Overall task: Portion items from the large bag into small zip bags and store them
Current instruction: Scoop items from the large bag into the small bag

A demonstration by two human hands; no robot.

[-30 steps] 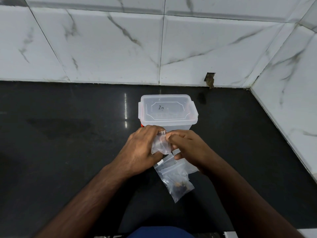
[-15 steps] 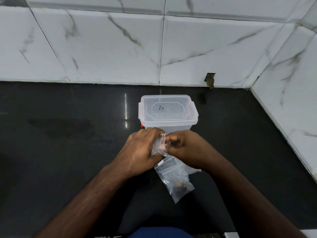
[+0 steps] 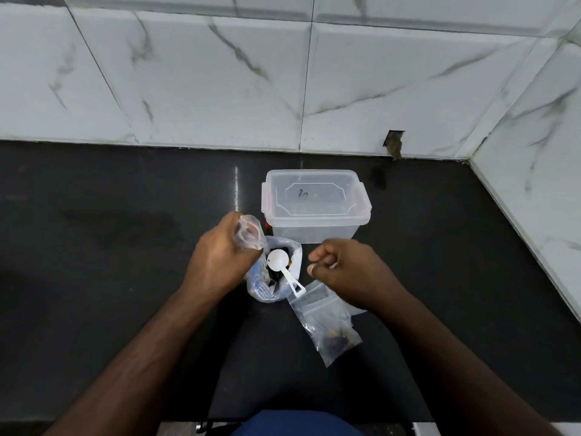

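One empty zip bag (image 3: 248, 232) in L hand (image 3: 220, 262); R hand (image 3: 342, 269) beside big bag (image 3: 273, 272).

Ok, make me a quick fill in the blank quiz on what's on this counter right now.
1. The left hand holds an empty small ____ bag.
2. The white scoop sits in the open ____ bag.
3. The clear container has its lid ____.
4. The filled bag lies on the ____ counter.

Answers: zip, large, on, black

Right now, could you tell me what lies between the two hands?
In the head view, the white scoop sits in the open large bag, between the left hand and right hand.
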